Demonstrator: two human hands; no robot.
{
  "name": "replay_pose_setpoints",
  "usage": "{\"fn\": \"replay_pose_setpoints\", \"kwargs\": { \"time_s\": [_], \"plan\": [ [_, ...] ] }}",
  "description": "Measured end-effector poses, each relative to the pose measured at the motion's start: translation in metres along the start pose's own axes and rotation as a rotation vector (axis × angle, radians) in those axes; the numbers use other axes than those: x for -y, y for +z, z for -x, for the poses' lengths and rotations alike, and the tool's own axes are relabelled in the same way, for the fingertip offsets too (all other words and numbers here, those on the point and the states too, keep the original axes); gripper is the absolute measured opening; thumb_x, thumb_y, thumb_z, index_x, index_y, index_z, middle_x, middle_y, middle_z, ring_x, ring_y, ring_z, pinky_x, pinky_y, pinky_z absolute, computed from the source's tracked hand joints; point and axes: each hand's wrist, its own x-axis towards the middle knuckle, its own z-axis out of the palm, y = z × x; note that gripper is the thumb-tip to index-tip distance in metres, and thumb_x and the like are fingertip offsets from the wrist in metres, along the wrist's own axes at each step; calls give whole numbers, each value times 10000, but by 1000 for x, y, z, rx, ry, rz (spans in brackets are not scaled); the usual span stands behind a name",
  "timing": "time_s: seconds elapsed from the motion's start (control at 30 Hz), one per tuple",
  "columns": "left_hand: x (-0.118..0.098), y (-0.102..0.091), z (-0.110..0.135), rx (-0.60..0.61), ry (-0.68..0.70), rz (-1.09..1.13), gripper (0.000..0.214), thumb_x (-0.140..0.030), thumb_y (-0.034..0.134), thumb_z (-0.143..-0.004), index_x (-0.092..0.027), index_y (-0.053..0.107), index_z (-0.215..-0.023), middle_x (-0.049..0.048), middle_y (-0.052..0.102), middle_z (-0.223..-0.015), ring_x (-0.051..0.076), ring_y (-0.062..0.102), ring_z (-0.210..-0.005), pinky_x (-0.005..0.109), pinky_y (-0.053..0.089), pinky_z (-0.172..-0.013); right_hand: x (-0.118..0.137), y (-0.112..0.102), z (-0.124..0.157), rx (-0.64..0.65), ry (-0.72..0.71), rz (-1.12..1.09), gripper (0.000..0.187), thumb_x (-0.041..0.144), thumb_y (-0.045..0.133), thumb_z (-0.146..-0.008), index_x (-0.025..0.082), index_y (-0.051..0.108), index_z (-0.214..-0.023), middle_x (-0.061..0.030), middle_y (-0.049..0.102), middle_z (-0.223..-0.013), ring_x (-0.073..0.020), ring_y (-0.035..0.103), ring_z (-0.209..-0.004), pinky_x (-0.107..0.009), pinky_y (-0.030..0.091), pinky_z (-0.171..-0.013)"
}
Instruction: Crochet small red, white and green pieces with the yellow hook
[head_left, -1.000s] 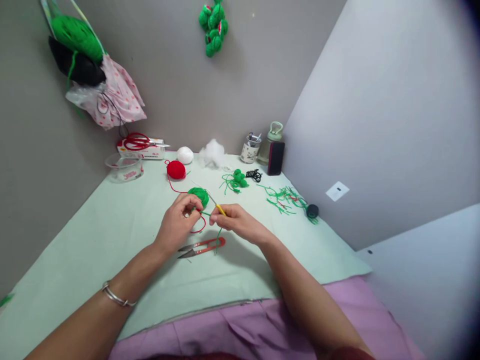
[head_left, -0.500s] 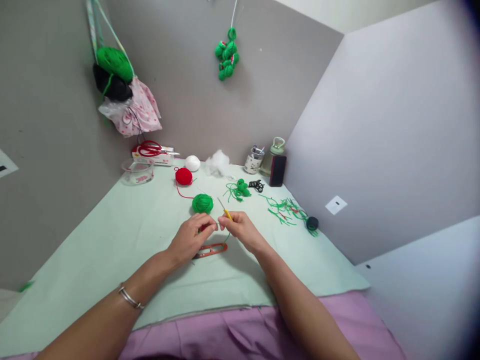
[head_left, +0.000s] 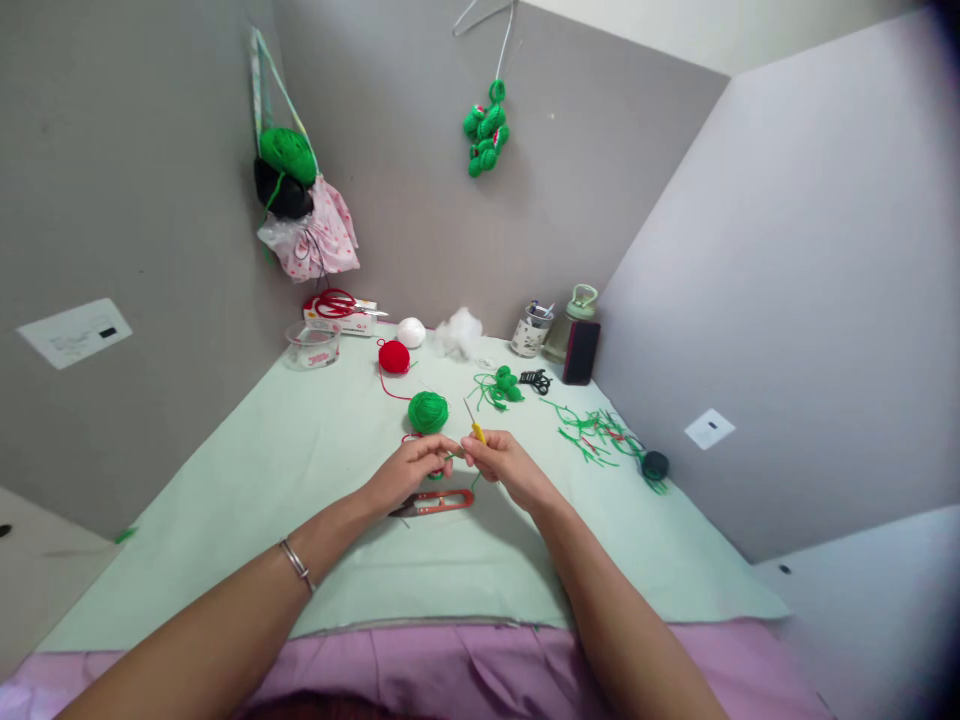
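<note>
My right hand (head_left: 511,468) grips a yellow-handled crochet hook (head_left: 478,431), its metal tip pointing up and away. Close beside it, my left hand (head_left: 409,472) pinches a small piece of green yarn work (head_left: 436,475), mostly hidden by the fingers. The fingertips of both hands nearly meet, and a green strand hangs below the right one. Just under the hands lie orange-handled thread snips (head_left: 444,501). A green yarn ball (head_left: 428,411) sits right beyond my left hand, with a red yarn ball (head_left: 394,357) farther back.
Green crocheted pieces (head_left: 507,384), black scissors (head_left: 535,380) and yarn scraps (head_left: 600,436) with a black roll (head_left: 655,466) lie to the right. At the back stand a clear tub (head_left: 313,345), white stuffing (head_left: 459,335), a pen cup (head_left: 531,332), a bottle (head_left: 581,300) and a phone (head_left: 582,353).
The whole view has shifted, so things appear farther right. My left fingers have stretched out more over the yarn work, and its red part no longer shows between them. The hook stays in my right hand.
</note>
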Motion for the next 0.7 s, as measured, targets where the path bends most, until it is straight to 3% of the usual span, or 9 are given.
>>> {"fn": "replay_pose_setpoints", "kwargs": {
  "time_s": [0.27,0.43,0.6,0.7],
  "plan": [
    [4,0,-1,-15,-14,93,205,-328,631,-830,-194,646,-676,-21,539,-651,162,452,-678,287,380,-701,-1,7,1,-18,-32,-7,500,647,787,-736,196,601,-628,97,326,-504,-73,215,-502,-292,139,-528],
    [10,-8,-2,84,-108,271,334,-493,717,-871,-161,744,-856,-22,550,-632,124,463,-568,263,401,-602,5,-5,1,-31,-28,-80,540,691,783,-731,207,560,-646,128,236,-498,-62,140,-492,-287,105,-520],
    [10,-13,1,102,-146,466,494,-526,853,-799,-165,792,-1131,91,717,-1069,148,656,-830,310,534,-848,4,-16,-3,-68,-23,-139,553,703,800,-716,209,553,-679,145,208,-500,-54,105,-484,-279,74,-507],
    [8,-15,2,126,-168,526,524,-488,893,-779,-158,800,-1174,122,742,-1134,194,706,-946,355,543,-957,1,-18,-5,-72,-20,-161,558,706,810,-702,211,552,-694,150,207,-500,-51,97,-478,-274,66,-497]
  ]
}}
